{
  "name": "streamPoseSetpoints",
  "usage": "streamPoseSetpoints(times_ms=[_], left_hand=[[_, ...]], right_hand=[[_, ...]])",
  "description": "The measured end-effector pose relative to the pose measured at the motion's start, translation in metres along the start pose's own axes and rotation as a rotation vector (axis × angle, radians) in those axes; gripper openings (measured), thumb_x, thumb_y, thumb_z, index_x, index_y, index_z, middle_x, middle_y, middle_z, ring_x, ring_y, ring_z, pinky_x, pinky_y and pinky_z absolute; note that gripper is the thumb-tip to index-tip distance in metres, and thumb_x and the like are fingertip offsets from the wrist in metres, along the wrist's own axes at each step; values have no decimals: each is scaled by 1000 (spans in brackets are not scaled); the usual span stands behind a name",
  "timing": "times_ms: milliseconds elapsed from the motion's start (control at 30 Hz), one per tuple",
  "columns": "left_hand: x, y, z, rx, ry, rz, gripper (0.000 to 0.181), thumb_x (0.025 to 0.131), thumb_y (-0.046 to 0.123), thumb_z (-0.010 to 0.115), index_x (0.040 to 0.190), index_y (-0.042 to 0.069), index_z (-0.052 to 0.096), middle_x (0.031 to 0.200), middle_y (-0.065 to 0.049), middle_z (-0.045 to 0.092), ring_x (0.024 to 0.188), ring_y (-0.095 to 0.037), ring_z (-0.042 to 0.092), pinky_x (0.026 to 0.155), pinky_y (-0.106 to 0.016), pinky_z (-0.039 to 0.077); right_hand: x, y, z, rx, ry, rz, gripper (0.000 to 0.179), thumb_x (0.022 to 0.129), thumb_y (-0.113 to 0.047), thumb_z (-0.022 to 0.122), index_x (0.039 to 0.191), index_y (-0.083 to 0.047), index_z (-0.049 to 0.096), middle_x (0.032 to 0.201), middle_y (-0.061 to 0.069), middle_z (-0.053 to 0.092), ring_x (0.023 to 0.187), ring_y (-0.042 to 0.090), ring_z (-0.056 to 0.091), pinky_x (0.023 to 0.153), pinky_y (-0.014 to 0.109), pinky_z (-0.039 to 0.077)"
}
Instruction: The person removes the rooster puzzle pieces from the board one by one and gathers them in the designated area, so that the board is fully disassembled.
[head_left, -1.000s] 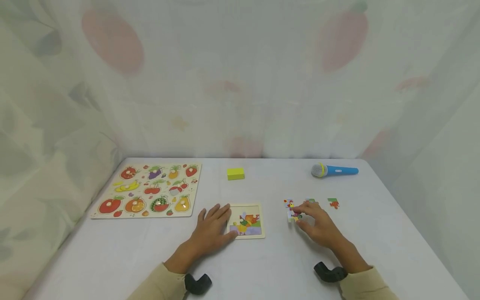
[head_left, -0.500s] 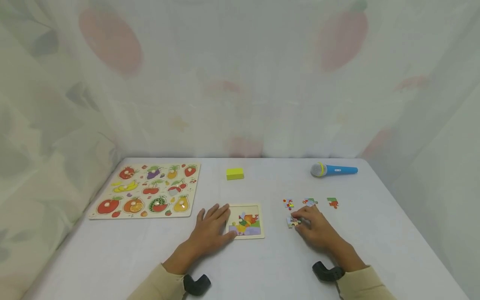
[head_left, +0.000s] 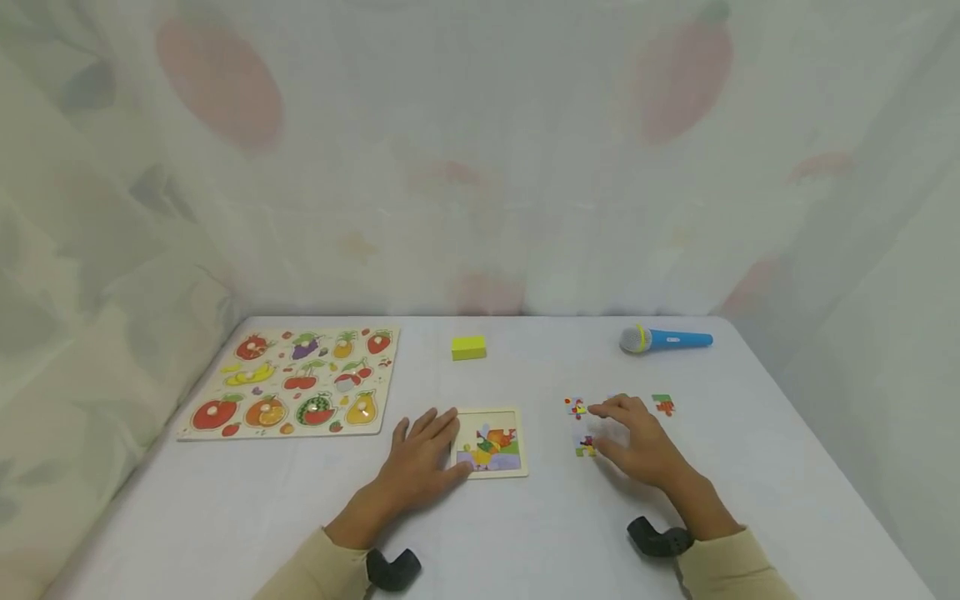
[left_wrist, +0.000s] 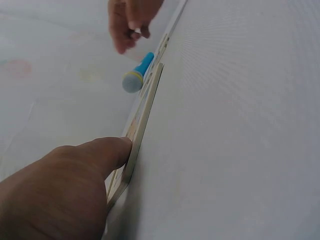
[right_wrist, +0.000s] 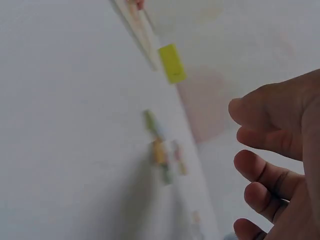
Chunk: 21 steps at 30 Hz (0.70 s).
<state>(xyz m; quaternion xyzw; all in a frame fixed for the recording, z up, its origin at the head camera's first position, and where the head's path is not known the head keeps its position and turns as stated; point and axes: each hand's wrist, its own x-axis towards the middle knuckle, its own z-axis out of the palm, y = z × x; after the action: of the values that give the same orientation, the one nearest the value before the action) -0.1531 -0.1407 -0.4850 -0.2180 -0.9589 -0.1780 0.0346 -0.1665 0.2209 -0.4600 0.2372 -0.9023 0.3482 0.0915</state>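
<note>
While a pale fabric curtain with faded red prints (head_left: 375, 125) hangs behind it, a white-covered worktop (head_left: 480, 533) stretches across the foreground. At its left lies a cream rectangular puzzle board with painted fruit shapes (head_left: 381, 396). The left hand (head_left: 422, 467) rests palm down near it, its grip spread, fingers straight, thumb and forefinger on the left side of a small square cream wooden frame (head_left: 525, 446). The right hand (head_left: 637, 446) hovers over the worktop's right half, its grip spread too, thumb and forefinger parted by a gap. Lying flat, the frame has colourful interlocked pieces (head_left: 498, 438) across its lower part and plain cream at its upper left. Farther back lie a blue toy microphone with a grey head (head_left: 678, 340), at the right, and a bright yellow rectangular block (head_left: 468, 348), behind the frame. Smallest come a red, yellow and blue jigsaw piece (head_left: 576, 407) near the right forefinger, a lilac and green jigsaw piece (head_left: 584, 446) by the thumb, and a green and red jigsaw piece (head_left: 664, 405) beyond the hand.
</note>
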Motion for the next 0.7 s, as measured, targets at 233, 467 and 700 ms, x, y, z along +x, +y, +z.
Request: streamPoseSetpoints(times_ms=[233, 467, 700], left_hand=[[0, 1, -1, -12, 4, -1, 73, 88, 53, 61, 143, 7, 48, 151, -4, 38, 139, -33, 27, 105, -64, 12], [-1, 0, 0, -10, -3, 4, 73, 88, 54, 61, 143, 7, 48, 151, -5, 38, 139, -33, 28, 105, -64, 13], [0, -1, 1, -15, 6, -1, 72, 88, 54, 60, 143, 8, 49, 151, -3, 38, 139, -32, 27, 106, -64, 12]], right_hand=[[13, -29, -23, 18, 121, -126, 43, 79, -4, 77, 120, -5, 65, 109, 4, 57, 103, 21, 47, 78, 46, 45], [25, -58, -29, 25, 189, -263, 46, 77, -5, 77, 121, -3, 64, 108, 1, 55, 102, 18, 46, 77, 32, 42], [40, -81, -24, 54, 218, -295, 49, 79, -6, 76, 126, -4, 62, 110, 0, 54, 101, 18, 45, 77, 34, 40]])
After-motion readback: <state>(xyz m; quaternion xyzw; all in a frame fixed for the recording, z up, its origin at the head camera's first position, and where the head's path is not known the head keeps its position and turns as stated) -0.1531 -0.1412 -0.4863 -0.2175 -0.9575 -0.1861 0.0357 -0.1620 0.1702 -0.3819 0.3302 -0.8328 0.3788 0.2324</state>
